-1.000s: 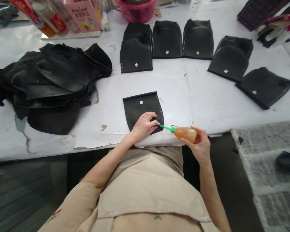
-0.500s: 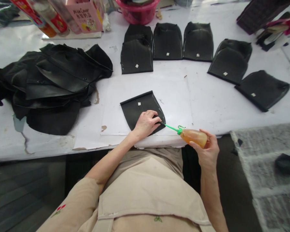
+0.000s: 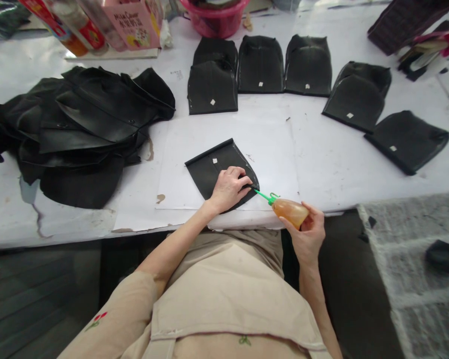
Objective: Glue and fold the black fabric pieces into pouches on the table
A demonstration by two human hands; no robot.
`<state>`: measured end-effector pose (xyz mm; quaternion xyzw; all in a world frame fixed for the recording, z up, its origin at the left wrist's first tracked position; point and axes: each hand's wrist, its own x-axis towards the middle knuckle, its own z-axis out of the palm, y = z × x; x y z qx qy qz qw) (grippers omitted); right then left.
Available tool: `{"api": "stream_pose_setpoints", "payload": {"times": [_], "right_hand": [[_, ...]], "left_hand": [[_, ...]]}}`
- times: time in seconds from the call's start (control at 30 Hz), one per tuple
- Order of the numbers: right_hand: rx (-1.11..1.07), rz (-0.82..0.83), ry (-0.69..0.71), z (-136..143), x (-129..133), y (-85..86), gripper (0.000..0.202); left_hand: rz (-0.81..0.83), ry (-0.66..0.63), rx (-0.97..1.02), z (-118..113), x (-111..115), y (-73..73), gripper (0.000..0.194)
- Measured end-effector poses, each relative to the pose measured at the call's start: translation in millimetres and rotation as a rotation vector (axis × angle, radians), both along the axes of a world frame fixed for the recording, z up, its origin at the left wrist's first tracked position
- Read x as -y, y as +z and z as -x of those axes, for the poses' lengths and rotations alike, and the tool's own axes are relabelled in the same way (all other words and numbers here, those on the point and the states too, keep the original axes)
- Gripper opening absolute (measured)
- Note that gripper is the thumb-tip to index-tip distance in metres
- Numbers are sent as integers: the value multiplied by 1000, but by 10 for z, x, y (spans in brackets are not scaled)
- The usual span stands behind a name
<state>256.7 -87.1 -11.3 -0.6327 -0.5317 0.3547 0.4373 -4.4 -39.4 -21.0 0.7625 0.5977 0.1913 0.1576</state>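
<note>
The two hands are apart: the left hand (image 3: 228,189) presses on a black piece (image 3: 202,174) on the counter (image 3: 322,164), its bent fingers at the curved edge, though I cannot tell whether they pinch it; the right hand (image 3: 310,232) is wrapped around a squeeze bottle (image 3: 290,212). To do this well, I'd hold the green nozzle (image 3: 262,194) low against the edge, squeeze lightly and evenly, and let the left fingers steady the piece just beside the tip without touching the liquid. Counting up, there is one bottle, one piece under the left hand, and five white-marked black pieces (image 3: 213,87) in an arc beyond the hands; two show another layer behind, perhaps separate pieces. One black heap (image 3: 90,134), its layers uncountable, lies beyond and left of the left hand.
</note>
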Motion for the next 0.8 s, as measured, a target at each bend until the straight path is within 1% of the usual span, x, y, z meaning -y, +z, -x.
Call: {"api": "stream_pose_setpoints", "payload": {"times": [0.17, 0.3, 0.47, 0.63, 0.8], "right_hand": [[158, -158, 39, -27, 74, -34, 69], [194, -202, 44, -17, 79, -3, 68], [220, -169, 44, 28, 74, 45, 66], [157, -82, 66, 59, 114, 82, 68], [127, -41, 71, 92, 133, 122, 68]], "left_hand": [[-4, 1, 6, 9, 2, -4, 14], [-11, 8, 6, 6, 1, -7, 14], [-4, 19, 6, -2, -7, 1, 14], [11, 26, 9, -9, -12, 7, 15], [-3, 37, 12, -4, -4, -21, 15]]}}
